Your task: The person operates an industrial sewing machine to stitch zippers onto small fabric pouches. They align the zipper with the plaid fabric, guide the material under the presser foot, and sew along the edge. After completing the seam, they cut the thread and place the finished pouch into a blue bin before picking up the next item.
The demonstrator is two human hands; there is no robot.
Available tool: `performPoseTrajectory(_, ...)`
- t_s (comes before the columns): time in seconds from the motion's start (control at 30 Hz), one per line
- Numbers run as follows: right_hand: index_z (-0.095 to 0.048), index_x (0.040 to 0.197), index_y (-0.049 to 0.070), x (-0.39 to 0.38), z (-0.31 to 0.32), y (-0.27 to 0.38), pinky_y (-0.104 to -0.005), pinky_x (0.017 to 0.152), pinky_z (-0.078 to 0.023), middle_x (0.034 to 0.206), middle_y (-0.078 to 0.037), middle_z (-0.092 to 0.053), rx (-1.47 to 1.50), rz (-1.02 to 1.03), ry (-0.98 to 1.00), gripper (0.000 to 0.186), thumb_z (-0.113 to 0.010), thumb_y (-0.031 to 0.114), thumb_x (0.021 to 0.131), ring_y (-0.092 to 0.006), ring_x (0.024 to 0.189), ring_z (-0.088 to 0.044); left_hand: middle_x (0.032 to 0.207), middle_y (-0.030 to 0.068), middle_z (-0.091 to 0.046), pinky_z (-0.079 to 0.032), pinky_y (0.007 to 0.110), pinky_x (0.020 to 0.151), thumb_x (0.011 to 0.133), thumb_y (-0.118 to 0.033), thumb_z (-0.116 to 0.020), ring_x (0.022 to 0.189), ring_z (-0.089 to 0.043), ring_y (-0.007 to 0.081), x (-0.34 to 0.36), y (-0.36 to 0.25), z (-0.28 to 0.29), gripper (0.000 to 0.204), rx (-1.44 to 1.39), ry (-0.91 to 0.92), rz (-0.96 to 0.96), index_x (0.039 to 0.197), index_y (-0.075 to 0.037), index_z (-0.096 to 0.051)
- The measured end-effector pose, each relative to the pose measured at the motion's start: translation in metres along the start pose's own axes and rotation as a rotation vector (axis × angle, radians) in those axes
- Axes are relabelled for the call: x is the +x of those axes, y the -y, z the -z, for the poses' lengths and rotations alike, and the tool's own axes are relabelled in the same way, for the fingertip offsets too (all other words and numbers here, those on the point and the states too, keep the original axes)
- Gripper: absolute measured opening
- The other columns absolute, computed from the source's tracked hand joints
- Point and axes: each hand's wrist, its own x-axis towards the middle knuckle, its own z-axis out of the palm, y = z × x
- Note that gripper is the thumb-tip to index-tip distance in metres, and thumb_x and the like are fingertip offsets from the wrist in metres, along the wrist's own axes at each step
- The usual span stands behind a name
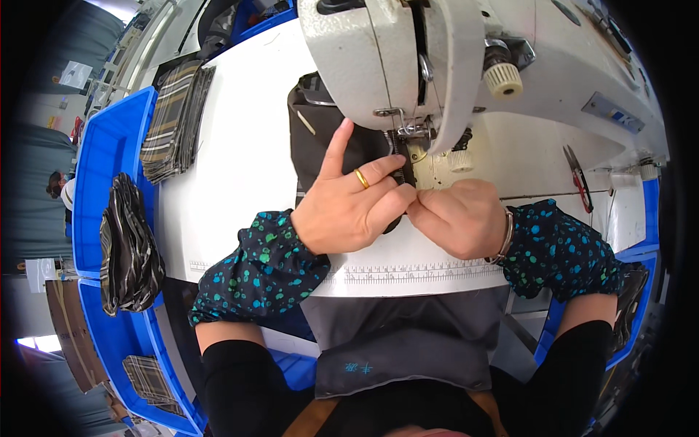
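Observation:
A dark brown fabric piece [312,142] lies under the presser foot [416,132] of a white sewing machine [357,58]. Along its right side runs a strip with a row of teeth, like a zipper [398,173]. My left hand [338,211] rests over the fabric, one finger raised and another on the strip, its thumb side closed at the near edge. Against those fingertips my right hand [462,218] is closed in a pinch at the same edge. The bit between the fingertips is mostly hidden.
Striped fabric pieces [175,120] are stacked at the left, beside a blue bin [109,146]. A dark fabric bundle [131,247] hangs over the bins. Red-handled thread snips [579,178] lie at the right. A ruler strip [408,274] follows the table's front edge.

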Motion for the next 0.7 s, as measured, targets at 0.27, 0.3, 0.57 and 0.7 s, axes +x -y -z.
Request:
performPoseTrajectory(0.27,-0.069,0.086,0.005,-0.001,-0.003,0.0,-0.0294,0.046,-0.041,0.074,0.0,-0.05,0.009,-0.053,-0.033,0.009,-0.072,0.01,0.079,-0.0115,0.054,-0.055,0.074,-0.0054,-0.051,-0.049,0.047,0.099,0.076,-0.01,-0.076,0.075,-0.054,0.0127,-0.004,0.005,0.002,0.028,0.119,-0.192,-0.178,0.103,-0.016,-0.072)
performPoseTrajectory(0.3,-0.068,0.084,0.006,-0.003,-0.006,0.0,-0.0296,0.046,-0.041,0.073,0.0,-0.05,0.002,-0.057,-0.034,0.009,-0.072,0.011,0.078,-0.0117,0.054,-0.055,0.075,-0.0054,-0.049,-0.049,0.044,0.093,0.074,-0.011,-0.077,0.073,-0.053,0.0129,-0.002,0.005,0.004,0.027,0.126,-0.214,-0.202,0.101,-0.015,-0.075)
performPoseTrajectory(0.57,-0.064,0.071,0.008,-0.011,0.0,0.03,-0.0309,0.045,-0.042,0.069,-0.001,-0.05,-0.02,-0.15,0.205,0.009,-0.071,0.013,0.074,-0.0137,0.053,-0.057,0.087,-0.0031,-0.057,-0.043,0.048,0.104,0.072,-0.014,-0.074,0.087,-0.059,0.0152,0.0,-0.017,0.036,0.025,0.031,0.054,0.114,0.097,-0.013,-0.079)
performPoseTrajectory(0.7,-0.067,0.075,0.003,-0.011,0.005,0.047,-0.0306,0.044,-0.04,0.064,-0.001,-0.051,-0.159,-0.129,0.336,0.01,-0.072,0.011,0.08,-0.0123,0.049,-0.053,0.097,-0.007,-0.072,-0.039,0.045,0.107,0.074,-0.013,-0.078,0.094,-0.064,0.0147,0.001,-0.03,0.03,0.019,0.053,0.079,0.181,0.093,-0.016,-0.078)
